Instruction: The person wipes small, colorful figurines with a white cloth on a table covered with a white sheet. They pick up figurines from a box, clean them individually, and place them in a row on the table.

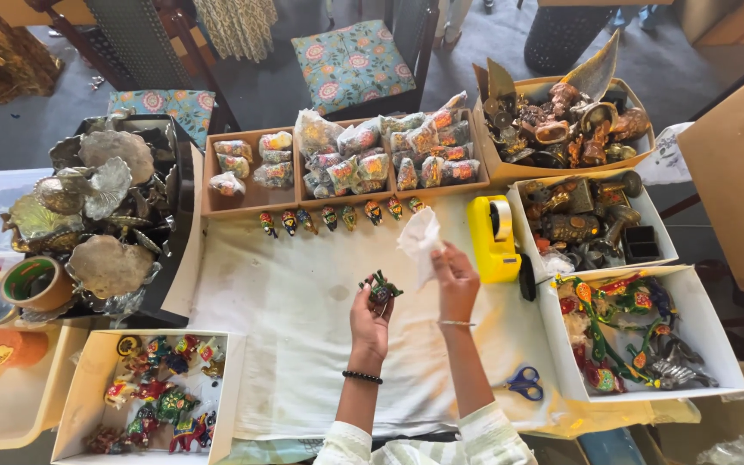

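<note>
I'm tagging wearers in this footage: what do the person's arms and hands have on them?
Left hand: a black beaded bracelet at the wrist. Right hand: a thin silver bangle. Both arms are bare to loose pale sleeves with faint green stripes. No gloves show.

Place: I read this as a handicraft packing workshop, run from a home-like room.
Table: a white cloth covers the table (303, 344), with stock in open boxes along its edges.
Far edge: wooden trays (256, 202) of bagged painted figurines, and a row of loose ones (337, 217) before them.
Right edge: cardboard boxes of brass pieces (561, 120); I also see a yellow tape dispenser (492, 237) and scissors (523, 381).
Left edge: stacked metal leaf dishes (105, 215).
Beyond: cushioned chairs (350, 60).
</note>
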